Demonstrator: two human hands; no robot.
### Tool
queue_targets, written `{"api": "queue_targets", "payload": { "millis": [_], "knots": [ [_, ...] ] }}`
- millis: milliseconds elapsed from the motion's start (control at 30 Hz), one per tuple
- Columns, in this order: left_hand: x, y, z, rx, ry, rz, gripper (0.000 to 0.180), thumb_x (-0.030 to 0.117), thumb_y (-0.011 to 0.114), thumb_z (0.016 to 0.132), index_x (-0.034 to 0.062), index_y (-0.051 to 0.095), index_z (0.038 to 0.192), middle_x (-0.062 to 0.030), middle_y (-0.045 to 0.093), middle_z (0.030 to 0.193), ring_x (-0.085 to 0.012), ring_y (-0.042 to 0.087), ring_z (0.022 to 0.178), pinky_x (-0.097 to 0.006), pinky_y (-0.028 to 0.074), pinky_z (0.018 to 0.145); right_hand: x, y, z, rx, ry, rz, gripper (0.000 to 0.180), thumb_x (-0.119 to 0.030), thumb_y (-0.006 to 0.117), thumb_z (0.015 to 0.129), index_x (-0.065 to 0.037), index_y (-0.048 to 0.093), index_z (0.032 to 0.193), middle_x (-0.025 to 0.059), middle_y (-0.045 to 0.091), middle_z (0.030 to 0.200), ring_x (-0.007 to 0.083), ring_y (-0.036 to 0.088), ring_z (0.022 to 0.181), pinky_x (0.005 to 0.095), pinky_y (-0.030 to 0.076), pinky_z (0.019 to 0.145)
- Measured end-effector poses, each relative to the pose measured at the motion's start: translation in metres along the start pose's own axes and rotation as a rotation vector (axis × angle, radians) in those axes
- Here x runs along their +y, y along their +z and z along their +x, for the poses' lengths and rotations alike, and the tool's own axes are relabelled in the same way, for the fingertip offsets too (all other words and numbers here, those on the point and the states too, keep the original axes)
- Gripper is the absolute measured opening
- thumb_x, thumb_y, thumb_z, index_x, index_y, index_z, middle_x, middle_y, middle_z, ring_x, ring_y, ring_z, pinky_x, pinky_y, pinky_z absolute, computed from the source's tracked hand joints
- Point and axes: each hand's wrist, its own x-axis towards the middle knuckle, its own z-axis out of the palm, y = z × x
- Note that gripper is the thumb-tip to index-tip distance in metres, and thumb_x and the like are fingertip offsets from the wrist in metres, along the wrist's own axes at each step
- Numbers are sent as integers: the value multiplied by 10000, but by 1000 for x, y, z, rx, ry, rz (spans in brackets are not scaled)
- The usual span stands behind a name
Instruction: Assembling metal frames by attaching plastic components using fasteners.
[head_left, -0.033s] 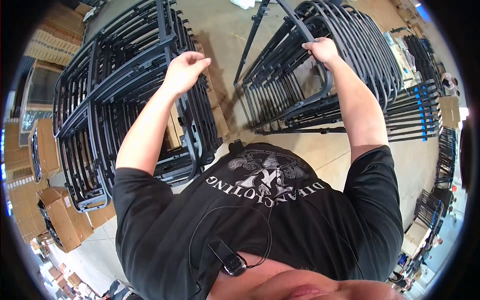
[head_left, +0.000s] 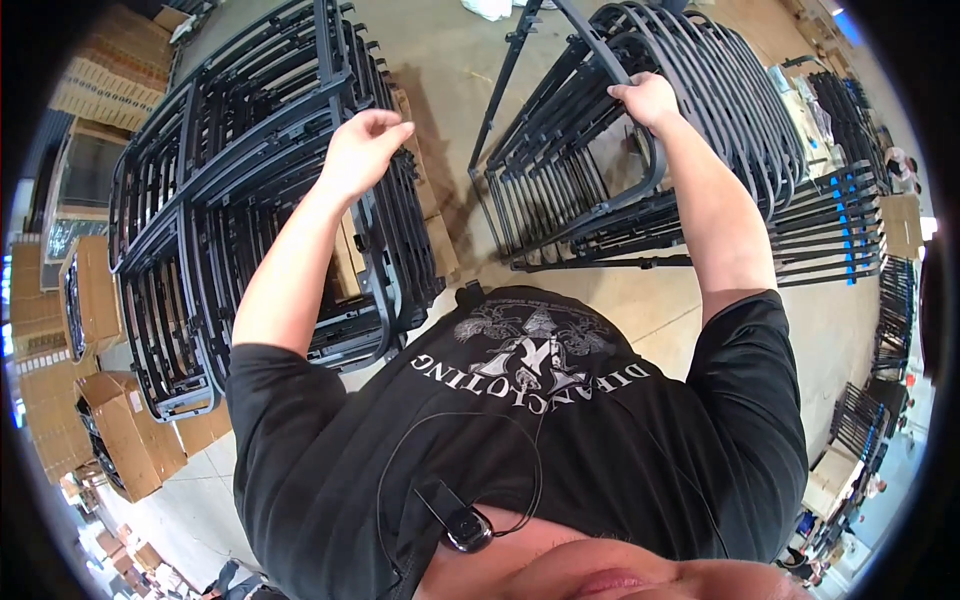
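Note:
On the right, my right hand (head_left: 648,100) is closed around the bar of a black metal frame (head_left: 592,42), which leans in front of a row of similar frames. The thumb lies along the bar; the fingers are partly hidden behind it. My left hand (head_left: 362,155) is raised over the inner edge of a tall stack of black metal frames (head_left: 185,215) at the left. Its fingers are loosely curled, the thumb stands apart from them, and nothing shows between them. Whether it touches the stack I cannot tell.
Many curved black frames (head_left: 735,110) stand nested at the right, with straight bars (head_left: 830,235) carrying blue marks beyond them. A pallet edge (head_left: 438,245) shows beside the left stack. Cardboard boxes (head_left: 145,430) are at the far left. Concrete floor (head_left: 440,90) lies between the stacks.
My left hand has shifted slightly left and down, its fingers a little more curled. My right hand stays on the frame's bar, almost unmoved.

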Motion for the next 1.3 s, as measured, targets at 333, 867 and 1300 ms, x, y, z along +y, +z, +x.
{"api": "queue_targets", "payload": {
  "millis": [333, 867, 1300],
  "knots": [
    [-1, 50, -137, 525, -66, -430, 208, 90, 744, 935, 14, 679, 1118, -22, 699, 959, -91, 639, 904, -235, 509, 849, 39, 6, -192, 26, -647, 331, 234, -203, 754, 850, -27, 703, 996, 165, 722, 1014, 357, 703, 941, 431, 558, 875],
    [-74, 82, -204, 471, -542, 525, 617, 377, 729, 862, -14, 548, 1304, -270, 572, 1302, -415, 586, 1219, -464, 491, 1040, 120, 74, -226, -683, -194, 762, 152, -97, 647, 955, 30, 660, 1037, 49, 688, 893, 123, 663, 809, 271, 529, 757],
    [-70, 17, -279, 666, -29, 614, 578, 312, 779, 818, 24, 573, 1276, -228, 588, 1300, -424, 548, 1229, -499, 442, 1039, -47, 212, -254, -860, -293, 551, 115, -96, 648, 936, -5, 672, 1002, 39, 685, 828, 129, 641, 724, 272, 508, 660]
  ]
}}
